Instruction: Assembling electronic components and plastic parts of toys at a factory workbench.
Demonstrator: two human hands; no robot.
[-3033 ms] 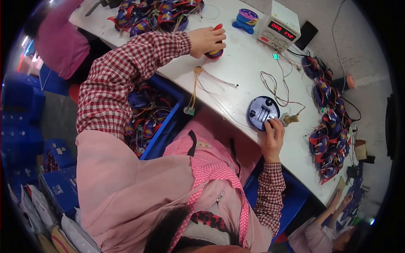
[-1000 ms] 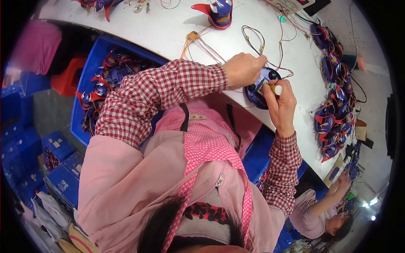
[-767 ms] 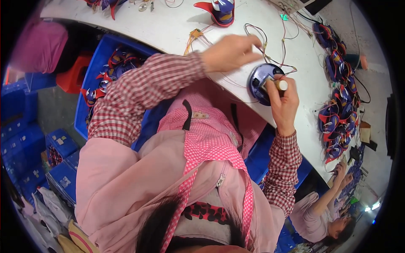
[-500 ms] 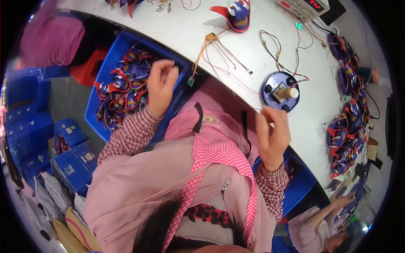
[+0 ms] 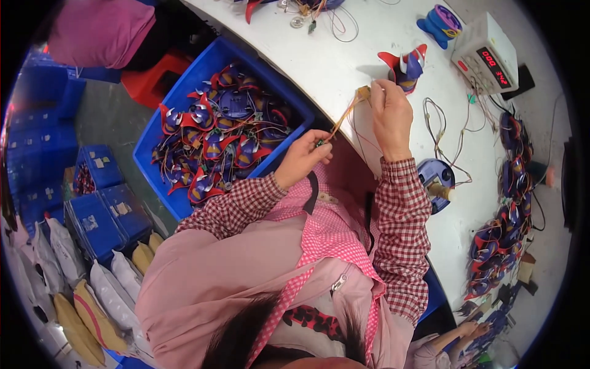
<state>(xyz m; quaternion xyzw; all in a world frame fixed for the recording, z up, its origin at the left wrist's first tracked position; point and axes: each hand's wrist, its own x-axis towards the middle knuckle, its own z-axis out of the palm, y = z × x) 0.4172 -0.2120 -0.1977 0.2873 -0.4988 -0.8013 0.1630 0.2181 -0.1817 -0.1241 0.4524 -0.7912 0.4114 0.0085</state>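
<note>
My left hand (image 5: 300, 161) is at the table's near edge, its fingertips pinched on a small green circuit board (image 5: 319, 142) at the end of a wire bundle. Thin coloured wires (image 5: 342, 121) stretch from there up to a yellowish-brown taped piece (image 5: 363, 94). That piece is gripped by the fingertips of my right hand (image 5: 393, 120), which partly hide it. Just beyond my right hand stands a purple and red toy part (image 5: 408, 69) with pale horns. A round purple disc (image 5: 426, 170) bearing a cream-coloured cylinder (image 5: 440, 192) lies beside my right forearm, partly hidden by the sleeve.
A blue bin (image 5: 150, 126) full of similar toy parts stands at left. On the white table (image 5: 356, 37) are a power supply (image 5: 482, 52), a blue toy piece (image 5: 439, 26), loose wires (image 5: 437, 126) and a row of toy parts (image 5: 509, 212) at right. Another person sits at far left.
My left hand has come from over the bin, and my right hand from beside the disc. Both have taken hold of the wire bundle that lay at the table's edge. The view has shifted.
</note>
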